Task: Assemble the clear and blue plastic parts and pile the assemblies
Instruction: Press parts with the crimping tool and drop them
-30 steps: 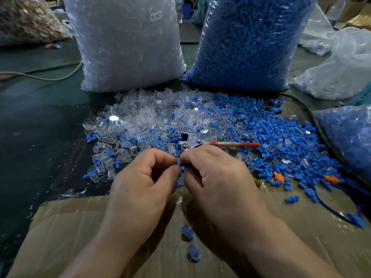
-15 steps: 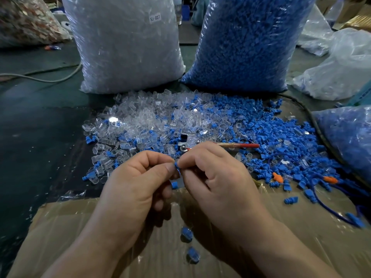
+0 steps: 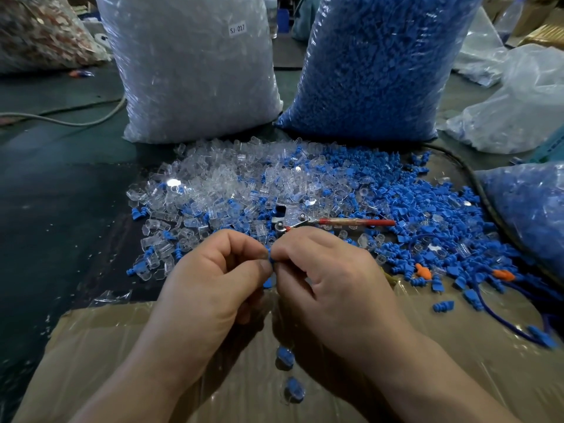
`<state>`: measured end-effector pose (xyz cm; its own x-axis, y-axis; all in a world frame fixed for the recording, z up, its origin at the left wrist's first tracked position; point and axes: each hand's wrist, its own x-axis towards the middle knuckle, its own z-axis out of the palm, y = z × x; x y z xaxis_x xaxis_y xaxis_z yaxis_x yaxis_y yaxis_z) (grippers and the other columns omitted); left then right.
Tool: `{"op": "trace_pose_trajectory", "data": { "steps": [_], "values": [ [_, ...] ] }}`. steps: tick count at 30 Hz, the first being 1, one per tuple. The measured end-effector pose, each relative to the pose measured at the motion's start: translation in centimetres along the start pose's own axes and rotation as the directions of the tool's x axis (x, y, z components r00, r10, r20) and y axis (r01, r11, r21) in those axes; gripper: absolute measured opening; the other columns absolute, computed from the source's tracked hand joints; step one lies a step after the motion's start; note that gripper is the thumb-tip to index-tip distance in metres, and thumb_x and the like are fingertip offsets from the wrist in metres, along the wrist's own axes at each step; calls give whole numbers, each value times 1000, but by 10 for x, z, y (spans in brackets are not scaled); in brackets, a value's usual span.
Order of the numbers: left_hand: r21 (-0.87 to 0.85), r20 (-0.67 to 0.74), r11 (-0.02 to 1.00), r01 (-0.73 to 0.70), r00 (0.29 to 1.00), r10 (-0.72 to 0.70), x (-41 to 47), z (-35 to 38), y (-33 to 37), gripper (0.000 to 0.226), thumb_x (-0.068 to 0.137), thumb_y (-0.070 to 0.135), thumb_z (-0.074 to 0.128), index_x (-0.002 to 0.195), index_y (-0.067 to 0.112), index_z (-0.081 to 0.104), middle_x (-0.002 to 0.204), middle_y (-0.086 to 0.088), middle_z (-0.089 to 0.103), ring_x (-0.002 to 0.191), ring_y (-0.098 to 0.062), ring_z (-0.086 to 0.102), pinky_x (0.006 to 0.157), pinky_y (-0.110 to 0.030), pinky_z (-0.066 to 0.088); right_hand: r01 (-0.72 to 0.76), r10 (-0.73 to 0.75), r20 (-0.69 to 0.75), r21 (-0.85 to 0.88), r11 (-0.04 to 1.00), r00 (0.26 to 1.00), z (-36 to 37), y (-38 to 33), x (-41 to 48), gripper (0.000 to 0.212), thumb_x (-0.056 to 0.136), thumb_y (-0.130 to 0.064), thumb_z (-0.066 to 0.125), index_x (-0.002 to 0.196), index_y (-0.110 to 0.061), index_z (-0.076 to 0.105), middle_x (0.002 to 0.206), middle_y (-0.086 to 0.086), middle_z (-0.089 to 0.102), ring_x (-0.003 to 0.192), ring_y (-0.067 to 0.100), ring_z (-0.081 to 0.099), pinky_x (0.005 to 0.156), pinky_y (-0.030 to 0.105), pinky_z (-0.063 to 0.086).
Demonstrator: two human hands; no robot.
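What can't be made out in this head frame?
- Blue part, head view: pinched between left hand and right hand. Only a sliver shows, and fingertips hide whether a clear piece is fitted.
- Two pieces on the cardboard: blurred, shadowed by the hands; assembled or not is unclear.
- Red-handled tool: head partly behind right knuckles.
- Bag at right: cut off by the frame edge.

Your L hand (image 3: 213, 282): near centre, knuckles up, fingers curled, thumb + index tips pinching a small blue part (image 3: 269, 260). Your R hand (image 3: 332, 279): just right of it, same curl, also pinching that part. Fingertips of both meet. Forearms enter from near edge.
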<state>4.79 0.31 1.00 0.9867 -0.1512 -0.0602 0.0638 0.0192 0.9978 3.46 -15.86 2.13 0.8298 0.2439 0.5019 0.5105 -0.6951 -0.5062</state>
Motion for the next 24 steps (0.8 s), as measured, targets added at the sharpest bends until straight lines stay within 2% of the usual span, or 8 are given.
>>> {"op": "trace_pose_trajectory", "data": {
  "steps": [3,5,7,8,13,17,20,24],
  "values": [
    [50,-34,999,-13,999,14,2,0,-3,19,84,6,70,79,24,71,58,-2,60,44,-11,47,38,-19,39,7,-2,36,-128,992,999,-5,8,1,19,89,-30,57,104,-22,66,106,-6,64,100,15,58,86,34,51],
    [65,-82,998,-7,997,12,5,-3,-6,20,85,10,70,79,29,71,55,-2,60,44,-12,48,40,-18,40,-124,159,82,-333,935,984,-14,21,3,48,86,-47,56,130,-30,51,133,-7,52,125,15,44,107,38,38],
    [68,-105,998,10,994,-3,6,-6,-8,19,85,13,70,81,31,71,55,-3,60,45,-12,50,41,-18,41,-265,386,160,-491,830,909,-23,36,4,72,84,-60,56,144,-36,26,152,-6,31,140,20,27,116,42,22],
    [68,-104,998,14,995,-7,6,-7,-8,19,86,14,70,81,32,71,55,-3,60,45,-12,50,41,-18,42,-277,441,196,-546,791,876,-26,43,3,77,84,-64,55,146,-36,20,155,-4,25,141,23,23,117,43,19],
    [70,-83,997,18,996,-12,6,-7,-9,19,87,14,69,81,31,71,56,-3,60,45,-11,51,42,-18,42,-251,457,245,-575,779,855,-28,57,8,76,82,-73,48,145,-38,24,150,-10,31,126,25,35,105,44,33],
    [68,-74,998,6,997,-1,7,-10,-11,17,88,14,69,83,30,71,57,-3,61,45,-12,51,42,-19,43,-241,433,242,-558,794,868,-27,58,13,64,83,-69,52,138,-43,33,139,-15,43,114,21,37,95,44,33],
    [46,-69,999,-14,997,18,9,-12,-13,13,88,16,72,85,29,71,58,-4,62,46,-13,52,42,-19,44,-261,406,172,-535,804,897,-26,54,14,53,83,-55,56,132,-39,44,120,-10,54,101,18,37,89,40,33],
    [14,-110,998,-59,992,61,13,-16,-18,9,76,31,71,85,32,71,62,-3,64,50,-13,54,43,-20,44,-322,344,10,-326,889,939,-34,41,11,63,76,-55,47,134,-31,45,108,-12,50,102,10,43,86,31,38]
  ]
}}
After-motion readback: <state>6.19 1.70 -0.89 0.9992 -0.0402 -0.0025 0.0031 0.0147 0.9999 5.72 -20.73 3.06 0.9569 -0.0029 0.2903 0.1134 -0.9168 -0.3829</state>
